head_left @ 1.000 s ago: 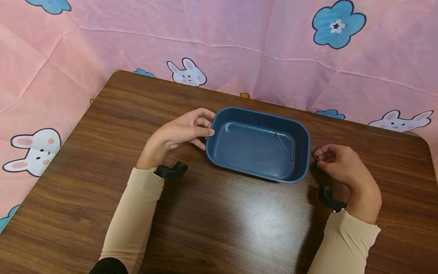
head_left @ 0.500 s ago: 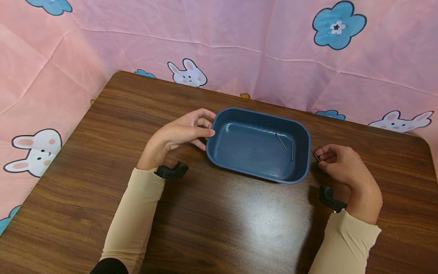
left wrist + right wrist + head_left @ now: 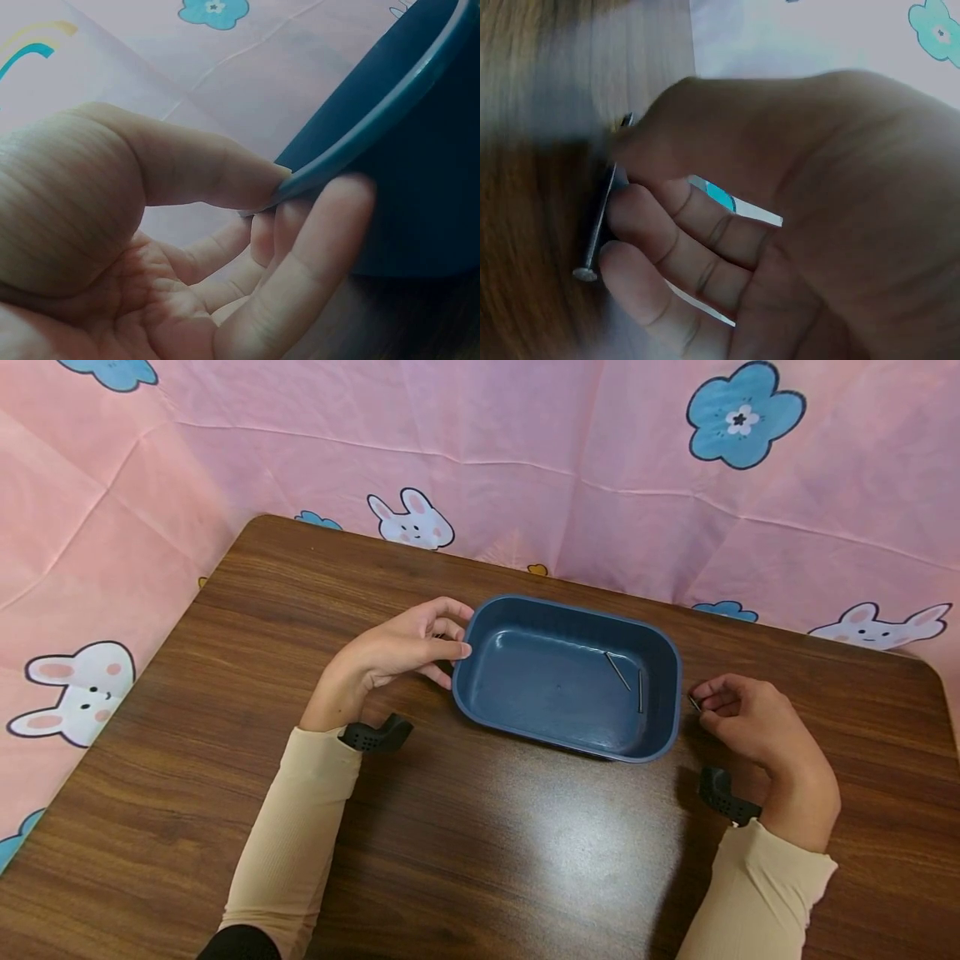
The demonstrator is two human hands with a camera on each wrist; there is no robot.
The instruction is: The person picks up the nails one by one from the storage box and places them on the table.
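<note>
A dark blue rectangular plastic tub (image 3: 525, 689) rests on the table, with two thin metal nails (image 3: 618, 672) on its floor near the right end. My left hand (image 3: 397, 639) holds the tub's left end. In the left wrist view its thumb presses the rim (image 3: 341, 154), while the other fingers sit below the rim on the outside. Just right of the tub, my right hand (image 3: 753, 718) pinches another nail (image 3: 602, 217) between thumb and fingertips. The right wrist view shows this nail's flat head (image 3: 585, 274) sticking out past the fingers, close over the wood.
The brown wood-grain table (image 3: 450, 843) has a rounded far right corner. Behind it hangs a pink cloth (image 3: 510, 410) printed with rabbits and blue flowers. Black wrist mounts (image 3: 375, 733) stick out near both hands. Glare lies on the table in front of the tub.
Almost nothing differs. The right hand and its nail have shifted very slightly to the right, still beside the tub. The left hand and the tub have stayed in place.
</note>
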